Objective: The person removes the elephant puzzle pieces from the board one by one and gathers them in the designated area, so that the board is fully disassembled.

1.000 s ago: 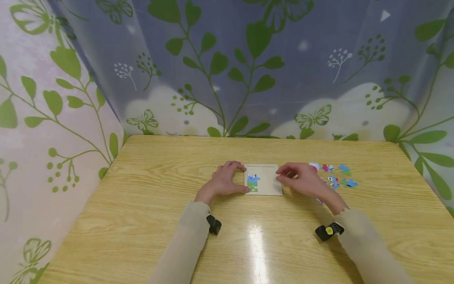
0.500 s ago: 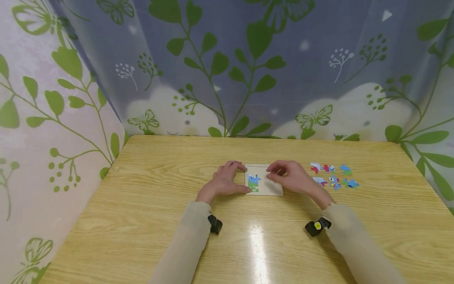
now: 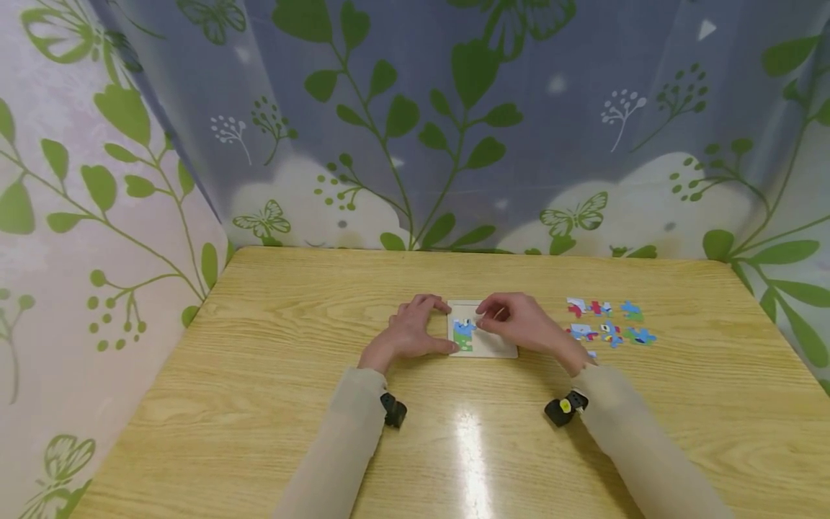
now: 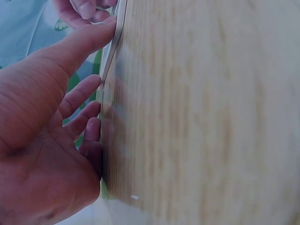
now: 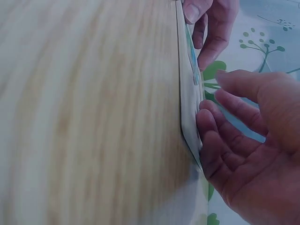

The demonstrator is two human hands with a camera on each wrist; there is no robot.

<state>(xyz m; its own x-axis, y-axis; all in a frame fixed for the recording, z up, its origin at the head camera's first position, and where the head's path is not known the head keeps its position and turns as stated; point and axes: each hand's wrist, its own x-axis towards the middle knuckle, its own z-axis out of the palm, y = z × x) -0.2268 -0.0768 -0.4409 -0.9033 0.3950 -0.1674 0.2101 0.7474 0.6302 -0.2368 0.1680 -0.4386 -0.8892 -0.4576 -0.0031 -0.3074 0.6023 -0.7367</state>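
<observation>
A shallow, pale wooden puzzle tray (image 3: 499, 349) lies on the table. Joined jigsaw pieces (image 3: 462, 335), blue above and green below, fill part of its left side. My left hand (image 3: 408, 330) grips the tray's left side, thumb at the near corner and fingers at the far one. Over the tray's right half is my right hand (image 3: 515, 319), its fingers bent and thumb and index tips close together beside the joined pieces. I cannot tell whether a piece sits between those fingertips. In the right wrist view the right hand's other fingers (image 5: 213, 136) curl low along the tray edge.
Several loose jigsaw pieces (image 3: 609, 333) in blue, red, white and green lie in rough rows right of the tray, some partly behind the right wrist. The wooden table (image 3: 292, 303) ends at a leaf-patterned curtain (image 3: 415, 144). Both wrists wear black cameras.
My right hand has moved left from the tray's right edge to beside the joined pieces, uncovering more loose pieces. The left hand and tray have stayed put.
</observation>
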